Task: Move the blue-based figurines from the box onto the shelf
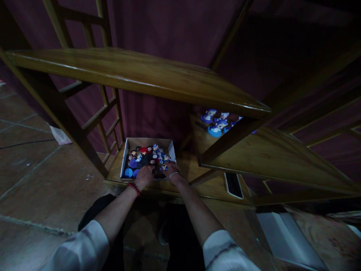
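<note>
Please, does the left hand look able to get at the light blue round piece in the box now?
Probably yes: the light blue round piece lies in the near left corner of the open box, close to the left hand, and nothing visible covers it from above.

the fingers [150, 168] of the left hand [144, 177] bend down into a shallow box [149, 142], and those of the right hand [171, 171] dip in just beside them, at blue and white figures [161, 153]. it is too dark to tell whether either grips a piece. left of the left fingers lie round blue and purple discs [128, 173]; beyond those fingers, red and black figures [143, 151]. below the fingers, the box rests on a wooden shelf [186, 169]. to their right, a dark-faced phone [233, 185] lies on that shelf; beyond and right, purple-based figurines [220, 124] sit on a higher shelf [254, 150].
</note>
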{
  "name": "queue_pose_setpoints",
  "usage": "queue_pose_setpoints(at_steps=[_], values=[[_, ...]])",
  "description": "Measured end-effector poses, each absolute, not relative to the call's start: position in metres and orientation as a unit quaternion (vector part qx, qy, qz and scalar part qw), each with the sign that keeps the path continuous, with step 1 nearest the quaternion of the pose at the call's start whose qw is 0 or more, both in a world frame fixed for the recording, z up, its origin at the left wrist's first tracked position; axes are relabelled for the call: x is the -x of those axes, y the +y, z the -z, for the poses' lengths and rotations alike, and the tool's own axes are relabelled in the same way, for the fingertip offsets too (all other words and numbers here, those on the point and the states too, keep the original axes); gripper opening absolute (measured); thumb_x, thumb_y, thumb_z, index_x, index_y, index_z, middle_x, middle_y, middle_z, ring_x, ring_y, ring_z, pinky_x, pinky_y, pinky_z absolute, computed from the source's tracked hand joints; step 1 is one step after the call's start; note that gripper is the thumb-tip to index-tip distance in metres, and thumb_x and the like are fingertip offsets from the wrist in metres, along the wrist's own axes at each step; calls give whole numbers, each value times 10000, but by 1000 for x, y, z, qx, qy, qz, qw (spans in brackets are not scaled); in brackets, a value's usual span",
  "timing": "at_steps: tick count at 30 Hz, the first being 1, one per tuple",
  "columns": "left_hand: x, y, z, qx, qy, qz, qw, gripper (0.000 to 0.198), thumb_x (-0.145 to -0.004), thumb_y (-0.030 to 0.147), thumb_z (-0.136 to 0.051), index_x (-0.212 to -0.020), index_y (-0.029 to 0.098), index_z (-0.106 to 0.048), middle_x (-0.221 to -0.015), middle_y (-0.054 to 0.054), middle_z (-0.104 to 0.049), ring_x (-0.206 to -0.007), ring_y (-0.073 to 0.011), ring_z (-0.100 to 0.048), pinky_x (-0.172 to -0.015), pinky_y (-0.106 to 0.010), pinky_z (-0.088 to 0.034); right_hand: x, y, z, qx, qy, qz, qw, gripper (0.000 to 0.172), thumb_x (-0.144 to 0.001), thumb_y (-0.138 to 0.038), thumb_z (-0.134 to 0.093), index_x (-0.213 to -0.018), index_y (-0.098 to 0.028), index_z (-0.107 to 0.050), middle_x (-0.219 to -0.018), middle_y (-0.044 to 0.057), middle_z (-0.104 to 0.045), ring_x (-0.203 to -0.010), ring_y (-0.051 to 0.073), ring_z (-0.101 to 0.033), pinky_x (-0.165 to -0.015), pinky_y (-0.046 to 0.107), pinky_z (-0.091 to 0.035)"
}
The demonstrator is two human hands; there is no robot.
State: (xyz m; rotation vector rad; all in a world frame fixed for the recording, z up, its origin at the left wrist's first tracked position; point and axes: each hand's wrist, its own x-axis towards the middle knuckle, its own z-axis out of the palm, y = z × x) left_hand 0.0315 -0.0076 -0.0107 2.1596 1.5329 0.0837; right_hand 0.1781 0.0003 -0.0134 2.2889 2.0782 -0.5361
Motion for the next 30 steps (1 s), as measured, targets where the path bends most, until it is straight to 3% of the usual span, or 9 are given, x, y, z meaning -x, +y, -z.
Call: queue_pose_setpoints(at_steps=[11,17,30], values=[[-30,-12,-2,-765,593,-7,253,239,-786,238,-427,-975,238,-573,-960,-47,-624,-877,-157,-581,-716,-229,-418,-180,-5,16,-743,600,265,-134,287,-743,-287,-493,-1015,-206,-534,-954,31,-606,-809,138,-570,-710,229,-430],[-28,-10,3,-773,590,0,234,242,-795,259,-408,-977,249,-567,-891,-46,-635,-837,-168,-591,-666,-235,-419,-178,-2,15,-726,528,391,-202,305,-782,-249,-438,-1074,-180,-494,-1011,54,-584,-681,99,-599,-573,176,-478],[-33,-8,-2,-755,612,-1,236,259,-797,284,-394,-962,239,-588,-896,-45,-636,-851,-169,-586,-686,-234,-422,-181,-1,4,-695,402,515,-302,296,-784,-202,-416,-1076,-165,-443,-878,35,-603,-622,97,-616,-559,209,-521]])
